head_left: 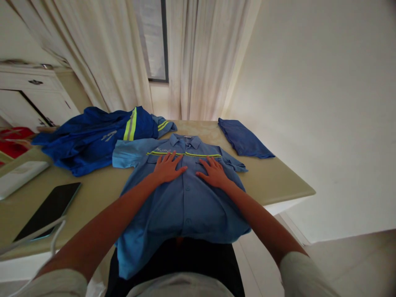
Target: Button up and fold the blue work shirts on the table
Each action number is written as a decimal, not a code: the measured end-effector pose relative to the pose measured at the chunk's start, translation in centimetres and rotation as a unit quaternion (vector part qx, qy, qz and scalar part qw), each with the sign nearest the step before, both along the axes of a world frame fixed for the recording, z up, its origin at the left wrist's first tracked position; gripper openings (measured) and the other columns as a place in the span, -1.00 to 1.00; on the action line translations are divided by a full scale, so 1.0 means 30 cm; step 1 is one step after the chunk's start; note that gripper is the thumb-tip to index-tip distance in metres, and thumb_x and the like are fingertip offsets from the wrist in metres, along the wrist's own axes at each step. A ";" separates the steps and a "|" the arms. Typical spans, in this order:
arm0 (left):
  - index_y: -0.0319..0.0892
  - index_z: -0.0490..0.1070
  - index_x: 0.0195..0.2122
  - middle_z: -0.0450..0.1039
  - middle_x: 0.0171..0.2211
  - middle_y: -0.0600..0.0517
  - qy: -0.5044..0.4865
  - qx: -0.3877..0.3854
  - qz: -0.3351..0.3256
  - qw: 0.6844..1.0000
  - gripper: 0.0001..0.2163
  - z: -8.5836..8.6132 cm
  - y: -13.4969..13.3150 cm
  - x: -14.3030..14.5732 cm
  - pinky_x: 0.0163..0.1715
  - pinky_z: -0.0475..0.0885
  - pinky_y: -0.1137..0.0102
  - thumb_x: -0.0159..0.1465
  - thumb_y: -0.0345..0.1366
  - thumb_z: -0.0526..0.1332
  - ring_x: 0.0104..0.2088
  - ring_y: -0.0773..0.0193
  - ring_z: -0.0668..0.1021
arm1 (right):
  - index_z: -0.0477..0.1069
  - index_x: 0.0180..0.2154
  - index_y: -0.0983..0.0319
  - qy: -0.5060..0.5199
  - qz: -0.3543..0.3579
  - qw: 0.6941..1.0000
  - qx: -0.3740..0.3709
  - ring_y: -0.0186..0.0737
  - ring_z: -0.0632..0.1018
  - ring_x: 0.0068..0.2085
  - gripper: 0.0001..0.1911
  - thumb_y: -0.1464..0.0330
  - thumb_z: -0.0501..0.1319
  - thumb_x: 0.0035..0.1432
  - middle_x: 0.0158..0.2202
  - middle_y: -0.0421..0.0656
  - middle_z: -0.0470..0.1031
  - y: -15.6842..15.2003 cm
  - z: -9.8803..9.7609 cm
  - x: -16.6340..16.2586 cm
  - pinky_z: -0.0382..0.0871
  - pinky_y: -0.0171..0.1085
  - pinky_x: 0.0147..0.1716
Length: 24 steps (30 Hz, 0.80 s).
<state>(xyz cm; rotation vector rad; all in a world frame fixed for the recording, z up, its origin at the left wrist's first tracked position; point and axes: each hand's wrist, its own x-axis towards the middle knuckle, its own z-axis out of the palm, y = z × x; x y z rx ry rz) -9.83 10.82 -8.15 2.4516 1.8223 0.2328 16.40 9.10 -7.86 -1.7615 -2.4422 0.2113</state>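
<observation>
A light blue work shirt [182,206] with a yellow reflective chest stripe lies face up on the beige table [272,181], collar away from me, its hem hanging over the near edge. My left hand [167,167] rests flat on the shirt's chest left of the button line, fingers spread. My right hand [213,171] lies flat on the chest just right of the buttons, fingers also spread. Neither hand holds anything.
A heap of dark blue garments [93,138] with reflective stripes sits at the table's back left. A folded dark blue garment [243,138] lies at the back right. A dark tablet [49,210] with a white cable lies near the left edge. Curtains hang behind.
</observation>
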 end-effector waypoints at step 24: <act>-0.10 0.04 0.54 -0.11 0.56 -0.15 0.021 0.002 -0.034 0.999 -0.25 -0.093 0.177 -0.020 0.46 -0.12 -0.09 0.47 0.22 -0.22 0.54 -0.05 0.03 | 0.11 0.50 0.11 -0.001 0.004 0.999 0.033 0.07 0.09 0.52 -0.23 -0.14 -0.08 0.47 0.54 -0.03 0.06 0.262 -0.059 0.026 -0.08 0.04 0.46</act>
